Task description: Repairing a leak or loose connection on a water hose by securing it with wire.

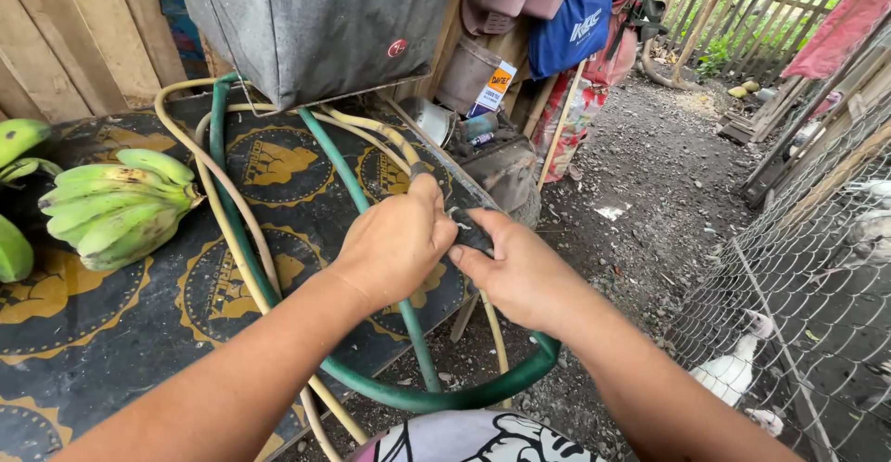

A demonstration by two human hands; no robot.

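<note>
From the head camera you look down on your two hands, which meet at the front edge of the desk [111,332], a surface covered with a black sheet that bears yellow round emblems. Your left hand [394,239] is curled into a loose fist, knuckles up, and its fingers are closed around one end of a small dark piece [471,230]. Your right hand [520,272] comes from the other side and pinches the same dark piece between thumb and fingers. The piece is mostly hidden by both hands, so you cannot tell exactly what it is.

Just under your hands runs a green hose [436,397]. It lies in a loop over the desk, hangs down past the edge and curves below your right wrist. A cream hose [223,202] lies coiled beside it on the desk, touching it in several places.

At the left side of the desk rests a bunch of green bananas [116,207], well apart from your hands. Behind the hoses stands a grey fabric-covered box [316,26], partly on top of them. To the right the ground is gravel [650,174], and a wire mesh fence [798,276] closes the right edge, with a white bird [733,369] behind it.
</note>
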